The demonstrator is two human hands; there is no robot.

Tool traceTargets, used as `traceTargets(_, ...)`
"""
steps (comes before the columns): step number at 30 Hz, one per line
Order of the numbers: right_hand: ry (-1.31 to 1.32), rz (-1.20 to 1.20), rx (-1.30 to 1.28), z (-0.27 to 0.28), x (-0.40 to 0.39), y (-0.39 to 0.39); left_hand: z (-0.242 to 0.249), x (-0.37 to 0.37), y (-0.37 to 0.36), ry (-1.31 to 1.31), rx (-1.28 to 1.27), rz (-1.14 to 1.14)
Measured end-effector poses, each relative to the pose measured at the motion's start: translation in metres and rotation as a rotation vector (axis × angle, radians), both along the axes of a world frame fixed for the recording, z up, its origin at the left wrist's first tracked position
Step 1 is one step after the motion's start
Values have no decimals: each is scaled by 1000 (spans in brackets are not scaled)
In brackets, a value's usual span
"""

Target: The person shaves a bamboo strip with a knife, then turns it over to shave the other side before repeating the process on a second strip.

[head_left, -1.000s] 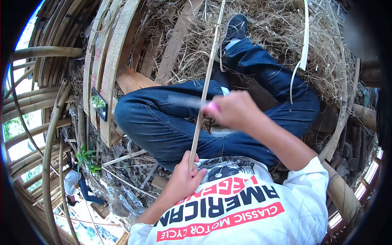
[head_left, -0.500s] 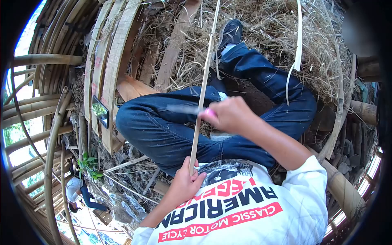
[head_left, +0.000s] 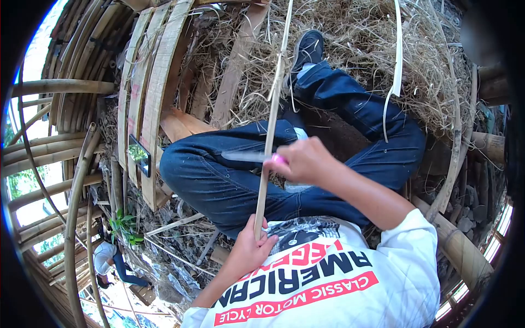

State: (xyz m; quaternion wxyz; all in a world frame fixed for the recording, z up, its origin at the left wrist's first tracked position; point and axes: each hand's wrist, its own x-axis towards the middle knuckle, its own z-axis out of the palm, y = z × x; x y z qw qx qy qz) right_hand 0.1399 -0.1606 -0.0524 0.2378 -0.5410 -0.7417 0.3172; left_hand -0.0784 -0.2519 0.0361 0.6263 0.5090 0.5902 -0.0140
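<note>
My left hand (head_left: pixel 253 247) is closed round the lower end of a long thin bamboo strip (head_left: pixel 272 117), close to my shirt. The strip runs up and away between my crossed legs, past the shoe. My right hand (head_left: pixel 303 161) grips the pink handle (head_left: pixel 279 159) of a knife. Its blade (head_left: pixel 243 157) points left and crosses the strip above my left hand. Whether the edge cuts into the strip cannot be made out.
Wooden planks (head_left: pixel 156 98) lie at the upper left, with a phone (head_left: pixel 139 155) on them. Fibrous shavings (head_left: pixel 361 38) cover the ground ahead. A pale strip (head_left: pixel 398 60) hangs at right. Another person (head_left: pixel 105 257) is at lower left, beyond bamboo poles (head_left: pixel 74 218).
The knife and my right hand have shifted slightly down beside the strip, and the blade looks less blurred. My left hand keeps its hold. The whole view has shifted a little.
</note>
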Motion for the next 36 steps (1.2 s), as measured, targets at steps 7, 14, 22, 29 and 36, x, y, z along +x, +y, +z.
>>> traceTargets(7,24,-5,-98,7,7,6,4,2,4,5,16,1)
traceTargets(14,7,-190,-252,-17,36,39,8,3,7,37,28,-18)
traceTargets(22,43,-256,-304,-18,25,41,8,8,11,104,45,-15)
traceTargets(29,194,-230,-291,-19,34,31,-5,-1,11,-182,-112,214)
traceTargets(36,506,-148,-156,-16,-2,-4,-8,-10,13,-318,-399,410)
